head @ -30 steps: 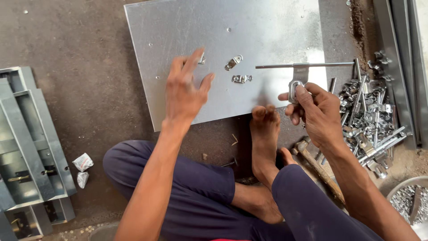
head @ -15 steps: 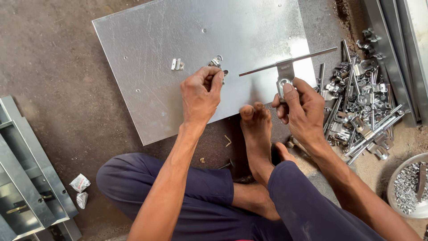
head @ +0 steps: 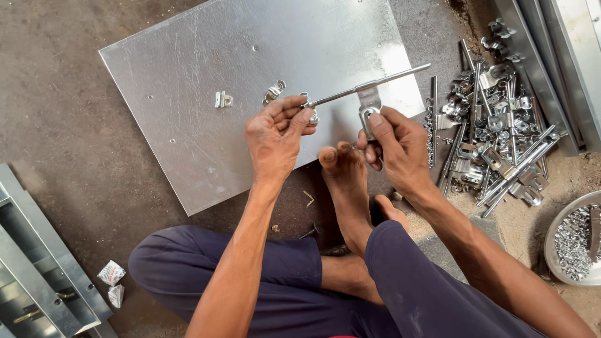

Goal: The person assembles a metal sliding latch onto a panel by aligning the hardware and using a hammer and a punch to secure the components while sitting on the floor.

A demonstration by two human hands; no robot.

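Note:
My right hand [head: 395, 145] grips the flat handle tab of a thin metal latch rod [head: 382, 83] and holds it level above a galvanised steel sheet [head: 206, 56]. My left hand [head: 275, 134] pinches a small metal bracket [head: 310, 112] at the rod's left end. Two more small brackets lie loose on the sheet, one [head: 223, 99] to the left and one [head: 274, 91] just above my left hand. My bare foot [head: 343, 181] rests at the sheet's near edge, between my hands.
A heap of metal rods, clips and brackets [head: 494, 144] lies on the ground to the right. A round bowl of small fasteners [head: 573, 241] sits at the right edge. Folded steel channels [head: 37, 269] lie at the lower left, long steel profiles [head: 557, 56] at the upper right.
My left hand picked a bracket off the sheet and brought it to the rod's left end. The rod has tilted a little, with its right end higher.

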